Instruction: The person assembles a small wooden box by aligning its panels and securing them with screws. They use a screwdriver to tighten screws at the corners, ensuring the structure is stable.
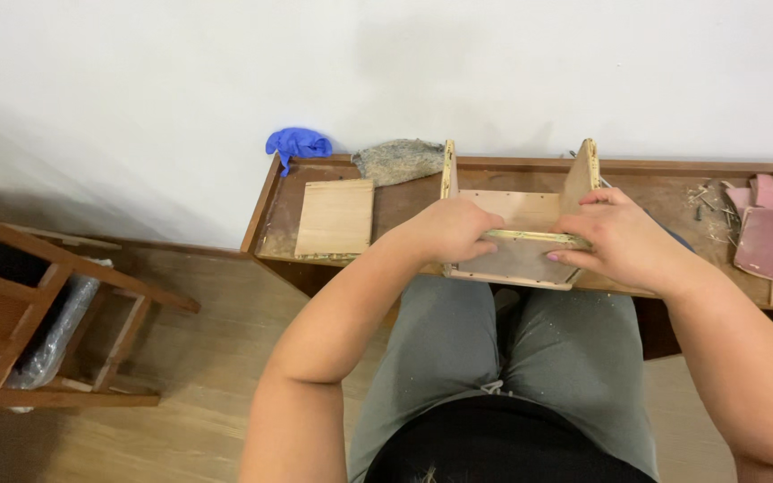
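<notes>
both hands, left hand [452, 230] and right hand [619, 240], close on the near panel of the open pale plywood box [519, 234], bracing it at the front edge of the low brown wooden table [404, 207], right of a loose square plywood panel [335, 217].

I see a pale tan box [521, 241] on my brown desk [404, 201], a blue glove [297, 143], a grey cloth [400, 159] and pink sandpaper [767, 241].

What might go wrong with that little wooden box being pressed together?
The box sits at the bench's near edge, so it might slip off onto the lap. The upright side panels look loose and could tip or spread. Both hands, left and right, press the front strip, where fingers could get pinched.
</notes>
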